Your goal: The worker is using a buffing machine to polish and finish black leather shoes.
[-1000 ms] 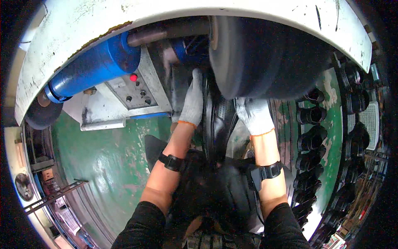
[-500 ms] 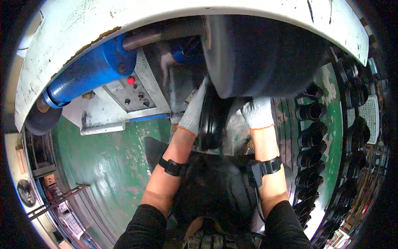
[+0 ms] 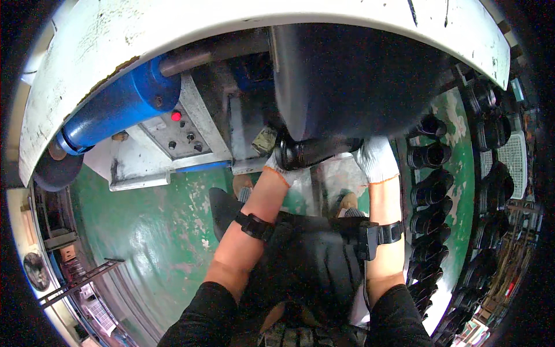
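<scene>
A black shoe lies crosswise between my hands, right under a large dark buffing wheel that looks blurred by spinning. It seems to touch the wheel's lower face. My left hand, in a white knit glove with an orange cuff edge, is closed at the shoe's left end; its fingers are mostly hidden behind it. At the other end my right hand, gloved alike, grips the shoe, its fingertips out of sight beneath the wheel.
A white, chipped machine hood arches over the wheel. On the left are a blue motor housing and a control panel with a red button. Rows of black shoes stand on racks at the right. The floor is green.
The shoe has turned from pointing lengthwise to lying crosswise. My left hand has come down and nearer to me; my right has shifted slightly right.
</scene>
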Tool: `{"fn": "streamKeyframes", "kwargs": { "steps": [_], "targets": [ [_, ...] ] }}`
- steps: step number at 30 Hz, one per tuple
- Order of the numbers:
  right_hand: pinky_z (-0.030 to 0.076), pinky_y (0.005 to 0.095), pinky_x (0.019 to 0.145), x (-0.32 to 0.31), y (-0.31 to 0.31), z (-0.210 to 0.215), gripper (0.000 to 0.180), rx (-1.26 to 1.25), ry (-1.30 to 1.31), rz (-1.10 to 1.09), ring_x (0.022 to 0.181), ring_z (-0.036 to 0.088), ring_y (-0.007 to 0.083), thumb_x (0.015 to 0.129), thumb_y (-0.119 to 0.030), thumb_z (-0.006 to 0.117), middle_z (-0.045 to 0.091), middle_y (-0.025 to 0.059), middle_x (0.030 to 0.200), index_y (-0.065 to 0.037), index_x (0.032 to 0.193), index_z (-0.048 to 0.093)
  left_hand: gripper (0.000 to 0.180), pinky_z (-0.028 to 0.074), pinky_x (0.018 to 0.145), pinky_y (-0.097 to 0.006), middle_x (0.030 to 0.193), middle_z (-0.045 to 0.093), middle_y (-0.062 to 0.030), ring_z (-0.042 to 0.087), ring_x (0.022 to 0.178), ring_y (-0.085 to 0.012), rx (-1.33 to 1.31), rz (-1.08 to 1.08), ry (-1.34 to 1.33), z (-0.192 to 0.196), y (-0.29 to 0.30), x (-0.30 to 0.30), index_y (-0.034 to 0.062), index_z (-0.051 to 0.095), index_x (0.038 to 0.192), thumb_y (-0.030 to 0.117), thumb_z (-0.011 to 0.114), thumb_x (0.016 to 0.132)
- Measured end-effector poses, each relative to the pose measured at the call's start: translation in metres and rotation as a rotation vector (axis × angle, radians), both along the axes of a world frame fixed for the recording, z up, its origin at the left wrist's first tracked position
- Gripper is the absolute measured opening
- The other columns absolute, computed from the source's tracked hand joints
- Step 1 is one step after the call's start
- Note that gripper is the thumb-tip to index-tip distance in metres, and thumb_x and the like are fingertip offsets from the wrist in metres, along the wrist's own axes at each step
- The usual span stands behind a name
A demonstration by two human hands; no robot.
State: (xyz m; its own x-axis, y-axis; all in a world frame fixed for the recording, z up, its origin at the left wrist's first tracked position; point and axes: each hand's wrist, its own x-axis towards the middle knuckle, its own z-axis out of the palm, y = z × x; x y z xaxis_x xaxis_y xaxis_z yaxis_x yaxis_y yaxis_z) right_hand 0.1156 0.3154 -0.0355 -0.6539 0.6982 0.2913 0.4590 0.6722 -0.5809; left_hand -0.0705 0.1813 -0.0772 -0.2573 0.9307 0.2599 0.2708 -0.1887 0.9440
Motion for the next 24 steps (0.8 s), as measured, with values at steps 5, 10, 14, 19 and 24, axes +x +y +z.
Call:
{"fn": "streamKeyframes", "kwargs": {
  "steps": [5, 10, 14, 19, 24],
  "targets": [
    [0.04, 0.037, 0.109, 0.007, 0.0, 0.028, 0.034, 0.135, -0.117, 0.183, 0.121, 0.053, 0.0288, 0.094, -0.002, 0.05, 0.055, 0.0148, 0.134, 0.001, 0.127, 0.053, 0.062, 0.036, 0.111, -0.043, 0.142, 0.047, -0.0143, 0.048, 0.125, -0.0325, -0.119, 0.002, -0.123, -0.033, 0.006, -0.005, 0.0091, 0.041, 0.142, 0.042, 0.057, 0.091],
    [0.047, 0.0368, 0.103, 0.001, -0.012, 0.028, 0.034, -0.815, 0.539, 0.211, 0.117, 0.057, 0.0295, 0.093, -0.003, 0.052, 0.057, 0.0169, 0.132, 0.003, 0.126, 0.054, 0.055, 0.035, 0.112, -0.043, 0.144, 0.045, -0.0127, 0.045, 0.127, -0.0321, 0.013, -0.016, -0.129, -0.03, 0.022, 0.009, 0.008, 0.04, 0.142, 0.039, 0.049, 0.097],
    [0.047, 0.039, 0.102, -0.015, -0.023, 0.019, 0.034, -0.36, 0.241, 0.138, 0.117, 0.057, 0.0307, 0.093, -0.006, 0.05, 0.058, 0.018, 0.129, 0.004, 0.126, 0.054, 0.049, 0.039, 0.108, -0.038, 0.14, 0.048, -0.0119, 0.045, 0.126, -0.0274, 0.027, -0.027, -1.006, -0.025, 0.022, -0.006, 0.0056, 0.044, 0.139, 0.037, 0.04, 0.101],
    [0.039, 0.0456, 0.107, -0.015, -0.021, 0.005, 0.044, 0.411, -0.21, 0.142, 0.119, 0.052, 0.0398, 0.091, -0.011, 0.044, 0.056, 0.0243, 0.129, 0.004, 0.131, 0.051, 0.04, 0.038, 0.107, -0.037, 0.134, 0.052, -0.0118, 0.047, 0.121, -0.0271, 0.48, -0.4, -1.343, 0.014, 0.018, -0.029, 0.004, 0.047, 0.135, 0.024, 0.033, 0.104],
    [0.035, 0.0512, 0.109, -0.057, -0.034, -0.007, 0.047, 0.448, -0.176, 0.09, 0.124, 0.047, 0.0441, 0.089, -0.018, 0.051, 0.051, 0.0257, 0.135, 0.0, 0.132, 0.052, 0.038, 0.038, 0.106, -0.037, 0.13, 0.056, -0.0121, 0.051, 0.118, -0.0271, 0.113, 0.489, -0.196, -0.01, 0.011, -0.052, 0.0055, 0.051, 0.131, 0.025, 0.035, 0.103]
  ]
}}
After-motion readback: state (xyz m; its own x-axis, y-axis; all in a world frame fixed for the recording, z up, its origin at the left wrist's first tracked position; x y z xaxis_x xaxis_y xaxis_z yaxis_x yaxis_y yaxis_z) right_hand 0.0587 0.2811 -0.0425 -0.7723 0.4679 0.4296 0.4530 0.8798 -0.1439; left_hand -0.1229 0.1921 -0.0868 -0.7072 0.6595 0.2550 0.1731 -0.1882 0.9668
